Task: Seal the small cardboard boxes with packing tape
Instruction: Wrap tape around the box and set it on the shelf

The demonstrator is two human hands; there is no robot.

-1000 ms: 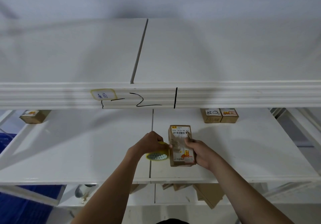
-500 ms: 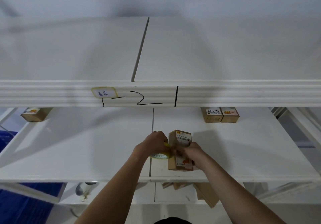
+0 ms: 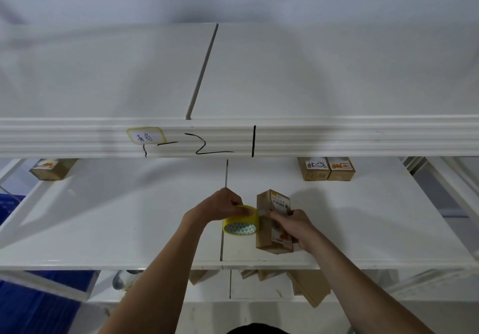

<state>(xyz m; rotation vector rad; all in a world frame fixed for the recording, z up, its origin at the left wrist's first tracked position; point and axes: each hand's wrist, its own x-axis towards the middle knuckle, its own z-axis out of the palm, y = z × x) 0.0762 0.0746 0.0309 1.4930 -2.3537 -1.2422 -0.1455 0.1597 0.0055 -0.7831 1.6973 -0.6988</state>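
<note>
A small brown cardboard box (image 3: 269, 235) with a white barcode label stands on the white shelf (image 3: 129, 224), near its front edge. My right hand (image 3: 290, 226) grips the box across its front face. My left hand (image 3: 220, 208) holds a yellow roll of packing tape (image 3: 241, 221) just left of the box, thumb on the rim. A short clear strip of tape runs from the roll to the box's left side.
Two small labelled boxes (image 3: 326, 169) stand side by side at the back right of the shelf, and one more box (image 3: 53, 169) at the back left. An upper shelf edge (image 3: 337, 136) with handwritten marks hangs above. Flattened cardboard (image 3: 305, 285) lies on the shelf below.
The box has been turned upright and set down on the shelf. My left hand has drawn the tape roll away to the left of the box, and the roll shows more fully.
</note>
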